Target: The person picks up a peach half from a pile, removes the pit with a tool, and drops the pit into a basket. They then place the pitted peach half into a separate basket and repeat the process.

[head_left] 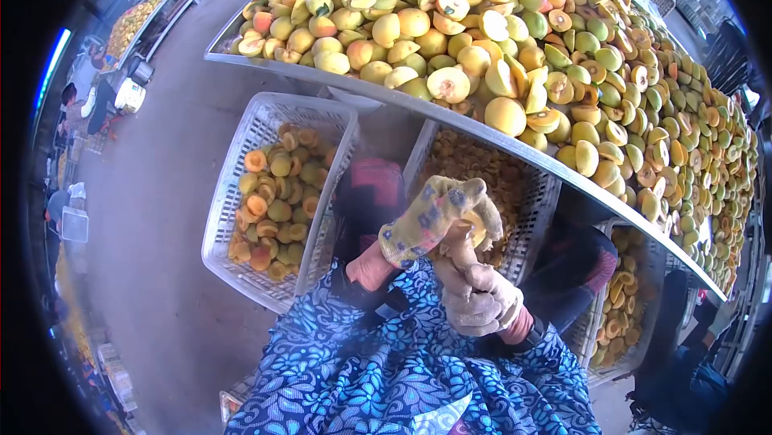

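My left hand [434, 216], in a pale yellow glove with a flower print, is curled around a yellow peach half [481, 232], mostly covered by the fingers. Just below it, my right hand [481, 297], in a soiled pale glove, is closed with its upper part against the fruit. Whatever the right fist grips is hidden. Both hands are over a white crate [540, 222] containing brownish peach pits and scraps [470, 163]. Beyond them, a metal-edged table [386, 96] bears a large heap of peaches [498, 81], many of them cut in halves.
To the left stands a white crate [221, 230] of pitted peach halves [277, 202]. Another crate of halves [618, 314] is at the right, near a person's dark-clothed leg [671, 379]. The table's edge runs close in front of my hands. Other people work far left.
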The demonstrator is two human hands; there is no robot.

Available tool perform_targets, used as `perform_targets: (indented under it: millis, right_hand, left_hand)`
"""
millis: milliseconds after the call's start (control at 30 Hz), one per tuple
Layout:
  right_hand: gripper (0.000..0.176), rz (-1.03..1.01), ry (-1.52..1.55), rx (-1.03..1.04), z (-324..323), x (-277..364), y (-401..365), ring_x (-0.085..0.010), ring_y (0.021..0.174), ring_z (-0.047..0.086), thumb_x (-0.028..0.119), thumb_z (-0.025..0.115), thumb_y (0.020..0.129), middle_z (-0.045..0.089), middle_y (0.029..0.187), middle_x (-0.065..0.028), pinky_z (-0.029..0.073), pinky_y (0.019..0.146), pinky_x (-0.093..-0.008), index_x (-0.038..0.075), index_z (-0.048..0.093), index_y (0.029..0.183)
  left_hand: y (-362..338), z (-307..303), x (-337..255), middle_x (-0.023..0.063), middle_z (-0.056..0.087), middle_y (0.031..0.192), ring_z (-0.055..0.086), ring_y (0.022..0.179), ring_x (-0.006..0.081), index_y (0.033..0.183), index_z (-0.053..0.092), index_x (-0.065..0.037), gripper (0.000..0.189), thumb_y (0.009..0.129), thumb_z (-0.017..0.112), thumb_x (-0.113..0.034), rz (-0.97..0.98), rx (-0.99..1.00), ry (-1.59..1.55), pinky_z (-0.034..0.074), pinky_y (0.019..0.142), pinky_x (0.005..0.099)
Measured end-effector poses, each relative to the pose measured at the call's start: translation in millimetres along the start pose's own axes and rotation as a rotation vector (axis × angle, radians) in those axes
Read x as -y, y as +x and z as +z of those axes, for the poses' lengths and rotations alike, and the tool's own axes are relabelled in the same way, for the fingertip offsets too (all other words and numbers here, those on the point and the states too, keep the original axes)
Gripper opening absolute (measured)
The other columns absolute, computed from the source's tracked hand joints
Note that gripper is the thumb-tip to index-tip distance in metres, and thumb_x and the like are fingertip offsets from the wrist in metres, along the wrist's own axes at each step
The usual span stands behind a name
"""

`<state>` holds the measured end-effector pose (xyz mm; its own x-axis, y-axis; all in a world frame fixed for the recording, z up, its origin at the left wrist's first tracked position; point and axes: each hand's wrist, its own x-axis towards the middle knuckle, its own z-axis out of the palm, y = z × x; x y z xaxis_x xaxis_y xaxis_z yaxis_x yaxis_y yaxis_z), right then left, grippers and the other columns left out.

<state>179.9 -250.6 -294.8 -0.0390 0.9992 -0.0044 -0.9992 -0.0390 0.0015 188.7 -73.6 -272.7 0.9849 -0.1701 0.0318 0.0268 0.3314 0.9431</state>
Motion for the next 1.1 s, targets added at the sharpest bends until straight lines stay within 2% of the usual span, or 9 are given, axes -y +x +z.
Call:
perform_targets:
  millis: [200, 400, 433, 500, 567, 633, 733, 867, 1100]
  right_hand:
    - [0.032, -0.017, -0.347, -0.119, 18, 11, 5, -0.0053, 0.040, 0.036, 0.034, 0.066, 0.092, 0.041, 0.056, 0.0037, 0.030, 0.035, -0.0207, 0.007, 0.048, 0.092]
    - [0.025, -0.373, -0.828, -0.533, 18, 29, -9, -0.0095, 0.048, 0.049, 0.025, 0.065, 0.093, 0.053, 0.065, -0.0003, 0.040, 0.044, -0.0244, 0.004, 0.052, 0.093]
    - [0.022, -0.410, -1.711, -0.865, 11, 30, -2, -0.0184, 0.051, 0.059, 0.023, 0.061, 0.094, 0.061, 0.066, -0.0047, 0.047, 0.048, -0.0316, 0.004, 0.052, 0.091]
    - [0.025, -0.166, -2.563, -1.208, -42, 22, -19, -0.0340, 0.063, 0.065, 0.019, 0.070, 0.082, 0.064, 0.072, -0.0123, 0.050, 0.056, -0.0418, 0.006, 0.051, 0.093]
    - [0.017, -0.376, -2.265, -1.310, -19, 16, -12, -0.0380, 0.064, 0.064, 0.023, 0.062, 0.090, 0.065, 0.070, -0.0185, 0.051, 0.059, -0.0490, 0.008, 0.055, 0.093]
    - [0.021, -0.334, -2.257, -1.376, -24, 13, -4, -0.0369, 0.066, 0.066, 0.026, 0.060, 0.091, 0.066, 0.073, -0.0180, 0.052, 0.059, -0.0463, 0.006, 0.056, 0.096]
    - [0.029, 0.184, -2.499, -1.039, -63, 5, -17, -0.0331, 0.068, 0.067, 0.031, 0.058, 0.088, 0.068, 0.076, -0.0151, 0.052, 0.059, -0.0415, 0.002, 0.056, 0.094]
    - [0.024, -0.278, -2.191, -1.357, -31, 6, -2, -0.0371, 0.068, 0.066, 0.028, 0.065, 0.088, 0.066, 0.076, -0.0181, 0.050, 0.058, -0.0462, 0.009, 0.051, 0.086]
    - [0.025, -0.306, -2.013, -1.303, -12, -9, -14, -0.0421, 0.070, 0.064, 0.024, 0.067, 0.089, 0.064, 0.073, -0.0213, 0.047, 0.057, -0.0489, 0.006, 0.050, 0.087]
  left_hand:
    - [-6, 15, 2, 0.0096, 0.068, 0.075, 0.064, 0.066, 0.0173, 0.084, 0.067, -0.002, 0.058, 0.102, 0.041, -0.051, -0.101, -0.146, -0.622, 0.053, 0.065, 0.0302]
    - [-38, -48, -22, 0.0111, 0.069, 0.079, 0.068, 0.065, 0.0185, 0.092, 0.066, -0.004, 0.053, 0.100, 0.046, -0.053, 0.209, -0.793, -0.101, 0.057, 0.056, 0.0298]
    - [-58, -74, -38, 0.0098, 0.069, 0.079, 0.068, 0.066, 0.0169, 0.095, 0.066, -0.002, 0.053, 0.101, 0.045, -0.051, 0.209, -0.809, 0.129, 0.056, 0.058, 0.0289]
    - [-115, -160, -51, 0.0107, 0.071, 0.090, 0.069, 0.078, 0.0225, 0.103, 0.068, -0.004, 0.036, 0.096, 0.057, -0.038, 0.148, -0.788, 1.006, 0.056, 0.068, 0.0351]
    - [-126, -170, -89, 0.0140, 0.068, 0.110, 0.065, 0.100, 0.0325, 0.116, 0.066, -0.010, 0.033, 0.088, 0.067, -0.026, -0.327, -0.694, 1.651, 0.052, 0.086, 0.0429]
    - [-127, -175, -104, 0.0148, 0.064, 0.121, 0.060, 0.112, 0.0344, 0.123, 0.062, -0.008, 0.043, 0.085, 0.071, -0.026, -0.119, -0.760, 1.998, 0.047, 0.097, 0.0429]
    - [-75, -164, -123, 0.0162, 0.060, 0.126, 0.054, 0.120, 0.0347, 0.124, 0.060, -0.007, 0.050, 0.081, 0.076, -0.027, 0.046, -0.720, 1.688, 0.044, 0.103, 0.0425]
    - [31, -140, -75, 0.0183, 0.058, 0.129, 0.057, 0.119, 0.0350, 0.124, 0.058, -0.006, 0.049, 0.084, 0.075, -0.029, 0.360, -0.523, 1.573, 0.045, 0.102, 0.0427]
    - [132, -94, -8, 0.0149, 0.058, 0.130, 0.051, 0.124, 0.0349, 0.112, 0.065, -0.009, 0.042, 0.075, 0.078, -0.025, 0.323, -0.423, 1.720, 0.041, 0.105, 0.0441]
